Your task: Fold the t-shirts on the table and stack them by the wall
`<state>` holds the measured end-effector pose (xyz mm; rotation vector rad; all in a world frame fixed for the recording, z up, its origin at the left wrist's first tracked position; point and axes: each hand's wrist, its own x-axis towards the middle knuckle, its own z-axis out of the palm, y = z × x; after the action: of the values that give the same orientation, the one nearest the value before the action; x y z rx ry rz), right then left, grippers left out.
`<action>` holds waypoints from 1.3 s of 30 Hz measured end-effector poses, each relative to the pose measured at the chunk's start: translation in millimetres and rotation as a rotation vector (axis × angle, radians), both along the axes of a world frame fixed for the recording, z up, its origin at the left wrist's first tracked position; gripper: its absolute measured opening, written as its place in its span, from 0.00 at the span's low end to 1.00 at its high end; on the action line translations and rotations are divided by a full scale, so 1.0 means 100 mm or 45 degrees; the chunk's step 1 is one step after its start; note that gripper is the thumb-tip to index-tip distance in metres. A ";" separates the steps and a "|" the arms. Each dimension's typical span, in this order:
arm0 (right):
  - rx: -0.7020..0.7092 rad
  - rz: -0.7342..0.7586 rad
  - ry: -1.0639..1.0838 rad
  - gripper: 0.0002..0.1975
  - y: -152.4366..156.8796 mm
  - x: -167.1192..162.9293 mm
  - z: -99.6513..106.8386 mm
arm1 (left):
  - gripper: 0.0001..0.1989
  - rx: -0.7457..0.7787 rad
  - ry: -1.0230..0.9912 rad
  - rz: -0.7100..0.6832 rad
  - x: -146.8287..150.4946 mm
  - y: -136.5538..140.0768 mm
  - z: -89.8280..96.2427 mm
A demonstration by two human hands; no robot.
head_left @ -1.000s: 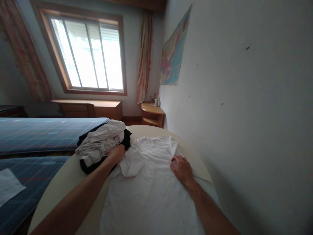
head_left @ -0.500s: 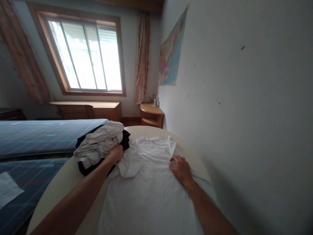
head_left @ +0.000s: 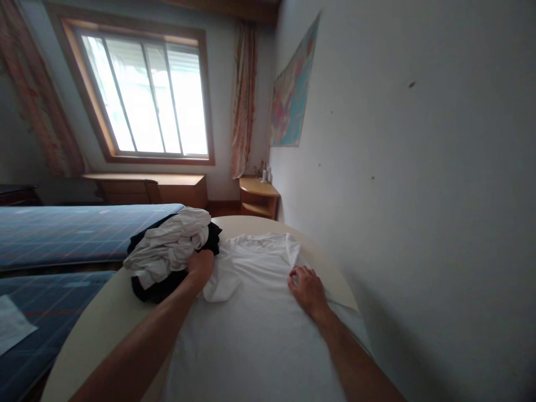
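A white T-shirt lies spread over the round table, its neckline at the far end. My left hand is closed at the edge of the shirt's left sleeve, right beside a crumpled pile of clothes; its fingertips are mostly hidden behind the back of the hand. White garments lie on top of that pile, with black cloth showing beneath. On the shirt's right upper side rests my right hand, fingers bent and slightly apart, with a gap showing between thumb and forefinger.
The cream tabletop curves close to the white wall on the right. Blue plaid mattresses lie to the left, a white sheet on the nearer one. Beyond the table stand a corner shelf and a wooden desk.
My left hand has turned, and its forearm has shifted to the right over the shirt's edge. My right hand stays at the same spot on the shirt.
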<state>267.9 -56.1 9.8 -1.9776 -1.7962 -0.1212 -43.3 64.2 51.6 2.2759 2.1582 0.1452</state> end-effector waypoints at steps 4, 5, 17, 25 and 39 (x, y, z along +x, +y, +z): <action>-0.009 -0.018 0.006 0.07 0.01 0.00 -0.01 | 0.18 0.151 0.043 -0.027 0.26 -0.23 0.09; -0.011 -0.019 0.008 0.07 0.01 0.00 -0.02 | 0.19 0.190 0.038 -0.089 0.36 -0.33 0.09; -0.003 -0.006 -0.016 0.08 -0.01 -0.01 0.02 | 0.28 -0.017 -0.133 -0.939 0.73 -0.96 -0.49; 0.115 0.098 0.040 0.13 0.04 0.07 -0.10 | 0.24 0.331 -0.183 -0.798 0.64 -0.92 -0.43; 0.100 0.325 0.010 0.27 0.14 -0.01 0.18 | 0.29 0.109 -0.174 -0.658 0.65 -0.89 -0.50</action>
<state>266.7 -42.5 28.1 -1.6767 -1.9891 -0.1000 21.8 -24.7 1.6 2.6876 1.4665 0.3774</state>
